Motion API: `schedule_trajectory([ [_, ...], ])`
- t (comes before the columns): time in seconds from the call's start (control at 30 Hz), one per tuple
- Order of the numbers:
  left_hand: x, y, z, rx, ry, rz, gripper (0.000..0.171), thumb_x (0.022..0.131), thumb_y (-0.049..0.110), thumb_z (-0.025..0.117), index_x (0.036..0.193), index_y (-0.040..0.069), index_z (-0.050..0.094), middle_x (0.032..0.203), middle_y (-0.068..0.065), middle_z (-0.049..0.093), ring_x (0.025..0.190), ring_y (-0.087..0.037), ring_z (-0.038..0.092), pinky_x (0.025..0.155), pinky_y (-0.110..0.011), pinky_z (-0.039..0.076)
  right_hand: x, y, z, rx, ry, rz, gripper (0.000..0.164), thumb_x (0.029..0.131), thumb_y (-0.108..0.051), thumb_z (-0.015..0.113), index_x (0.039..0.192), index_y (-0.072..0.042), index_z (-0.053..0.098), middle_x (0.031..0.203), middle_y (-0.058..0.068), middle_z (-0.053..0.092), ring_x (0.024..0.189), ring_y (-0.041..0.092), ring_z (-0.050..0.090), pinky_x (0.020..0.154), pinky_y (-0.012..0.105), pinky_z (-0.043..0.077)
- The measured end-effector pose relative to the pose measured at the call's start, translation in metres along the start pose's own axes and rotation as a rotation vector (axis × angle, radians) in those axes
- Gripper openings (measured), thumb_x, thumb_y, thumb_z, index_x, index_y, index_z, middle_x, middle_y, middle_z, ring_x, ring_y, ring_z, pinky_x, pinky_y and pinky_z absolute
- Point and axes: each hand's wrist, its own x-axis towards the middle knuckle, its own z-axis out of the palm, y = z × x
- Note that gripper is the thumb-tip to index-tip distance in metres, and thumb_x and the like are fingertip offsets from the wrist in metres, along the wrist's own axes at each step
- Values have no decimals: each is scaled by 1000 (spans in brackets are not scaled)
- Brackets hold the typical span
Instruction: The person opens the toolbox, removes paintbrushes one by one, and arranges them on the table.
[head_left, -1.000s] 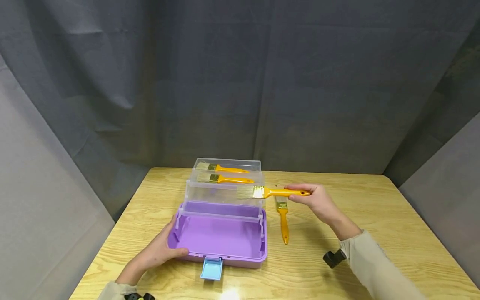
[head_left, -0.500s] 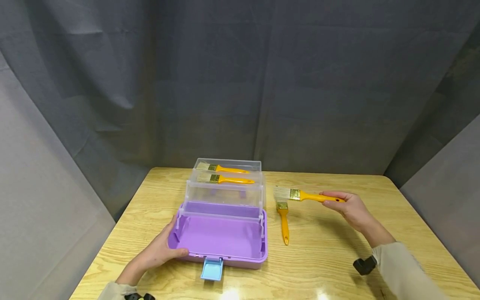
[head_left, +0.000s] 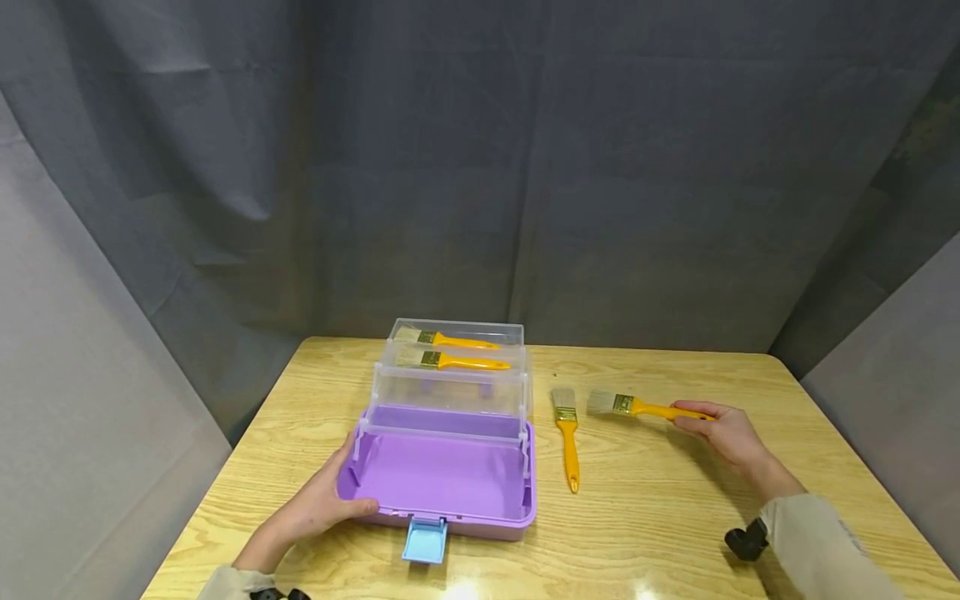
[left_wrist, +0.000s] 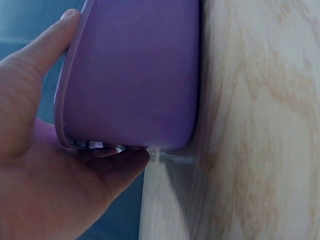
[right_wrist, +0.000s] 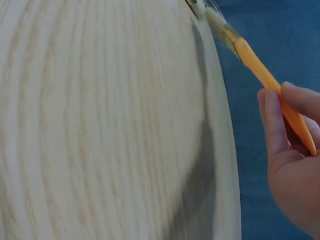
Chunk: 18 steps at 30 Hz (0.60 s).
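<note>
A purple storage box (head_left: 450, 527) with a blue latch (head_left: 425, 540) stands open on the table, its clear trays (head_left: 442, 385) raised at the back. My left hand (head_left: 318, 497) grips its left front corner, thumb along the front rim and fingers against the side wall (left_wrist: 132, 75). Over the table's right part, my right hand (head_left: 727, 433) pinches a paintbrush (head_left: 652, 409) by its yellow handle (right_wrist: 260, 70), bristles pointing left. A second paintbrush (head_left: 569, 442) lies between box and hand, bristles away from me. Two more, an upper paintbrush (head_left: 457, 341) and a lower paintbrush (head_left: 468, 362), rest in the trays.
The wooden table (head_left: 652, 508) extends to both sides of the box. A dark grey curtain (head_left: 637, 183) hangs behind its far edge, with pale grey panels (head_left: 97, 350) left and right.
My right hand has carried its paintbrush rightward and lower, from beside the trays to right of the lying paintbrush, which is now uncovered. The left hand and box have stayed in place.
</note>
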Motion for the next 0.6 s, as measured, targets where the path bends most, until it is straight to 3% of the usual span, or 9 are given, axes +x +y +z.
schedule_trajectory([
  [0.13, -1, 2, 0, 1, -6, -5, 113, 76, 22, 80, 152, 13, -3, 154, -26, 5, 137, -47, 12, 106, -63, 13, 1, 4, 2, -61, 38, 8, 54, 90, -8, 65, 129, 21, 42, 98, -12, 63, 89, 1, 63, 85, 29, 52],
  [0.33, 0, 3, -1, -4, -7, -19, 114, 76, 23, 80, 152, 13, -3, 154, -25, 5, 138, -45, 12, 107, -62, 13, 0, 7, 7, -128, 81, 51, 48, 91, -6, 62, 126, 22, 44, 103, 8, 67, 87, 9, 67, 84, 35, 53],
  [0.47, 0, 3, -1, 6, -3, -20, 114, 76, 24, 80, 153, 13, -3, 154, -25, 5, 137, -45, 13, 107, -62, 13, -3, 4, 17, -215, 30, 116, 45, 90, -5, 63, 122, 23, 47, 101, 17, 66, 86, 19, 68, 79, 35, 55],
  [0.6, -1, 4, 0, 16, -6, -12, 113, 75, 23, 80, 152, 11, -2, 153, -28, 6, 136, -48, 14, 106, -63, 15, -7, 1, 29, -260, -38, 208, 45, 89, -8, 64, 120, 21, 48, 90, 17, 67, 78, 25, 68, 69, 34, 58],
])
